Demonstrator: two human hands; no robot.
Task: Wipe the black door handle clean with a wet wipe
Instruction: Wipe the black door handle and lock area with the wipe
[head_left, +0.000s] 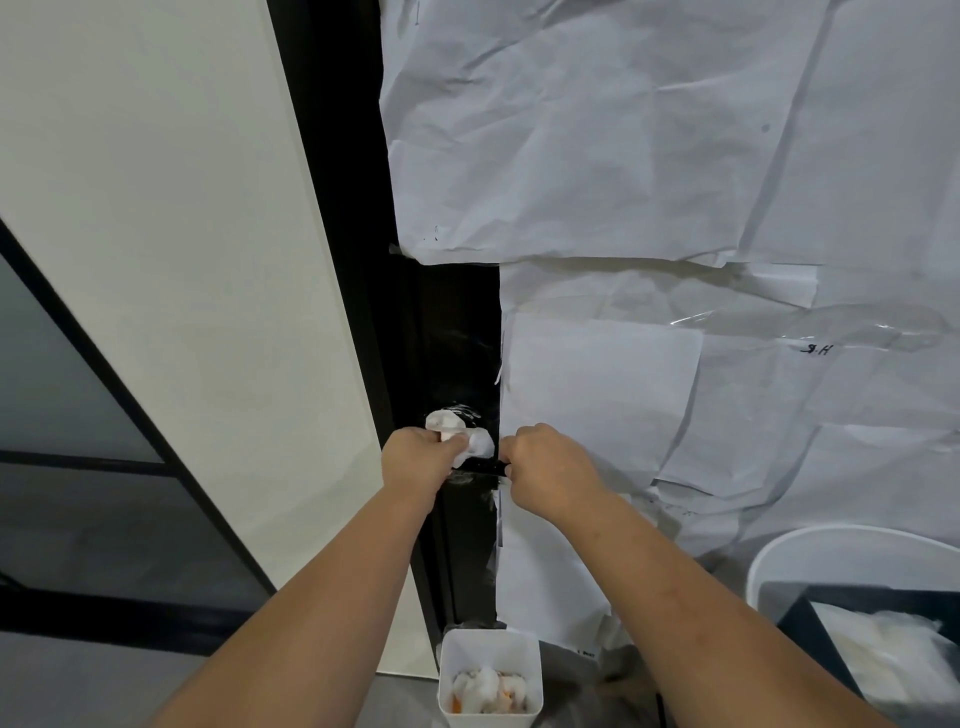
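Hands (415, 457) (545, 467) apparently hide most of handle (480, 467).

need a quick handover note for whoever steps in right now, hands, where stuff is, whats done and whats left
Left hand: holds the wet wipe against the black door handle.
Right hand: grips the handle's free end, steadying it.
Small white bin with used wipes stands on the floor below; a larger white bucket is at lower right.
Done: wiping under way, wet streaks on the door.
Left: finish the handle, drop the wipe.

Both hands crowd the black door handle (480, 467); taped paper sheets (649, 156) flank its right; a small white bin (488, 675) stands on the floor below it.
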